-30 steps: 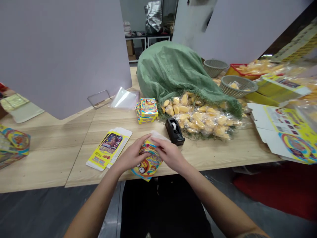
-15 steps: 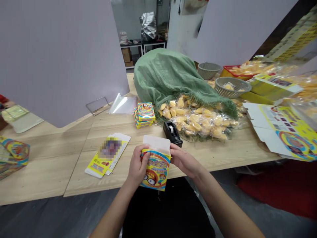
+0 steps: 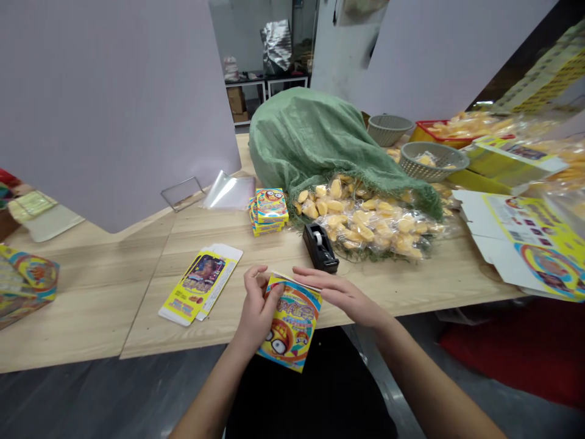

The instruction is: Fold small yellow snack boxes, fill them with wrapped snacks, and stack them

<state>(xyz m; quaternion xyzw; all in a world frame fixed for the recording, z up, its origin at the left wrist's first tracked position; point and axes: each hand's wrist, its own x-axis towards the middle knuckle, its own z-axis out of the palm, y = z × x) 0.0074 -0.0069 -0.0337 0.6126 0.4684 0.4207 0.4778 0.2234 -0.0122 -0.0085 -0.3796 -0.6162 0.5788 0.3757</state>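
My left hand [image 3: 259,302] grips a small printed yellow, blue and red cardboard box [image 3: 292,323] by its left side, tilted over the near table edge. The box's white top flap is folded down. My right hand [image 3: 338,292] lies flat with its fingers extended, the fingertips touching the box's top edge. Just beyond my hands stands a black tape dispenser [image 3: 320,247]. A flat, unfolded carton blank [image 3: 198,283] lies to the left of my left hand, not touching it.
On the wooden table [image 3: 91,292], a stack of finished boxes [image 3: 269,211] stands beyond my hands. Behind it, a clear bag of yellow pieces [image 3: 365,222] spills from a green sack [image 3: 311,140]. Plastic baskets [image 3: 432,161] and a large opened carton [image 3: 525,238] lie right.
The white flap that stood upright is now folded down over the box. The box has tilted to the right, and my right hand has moved from its side to its top edge.
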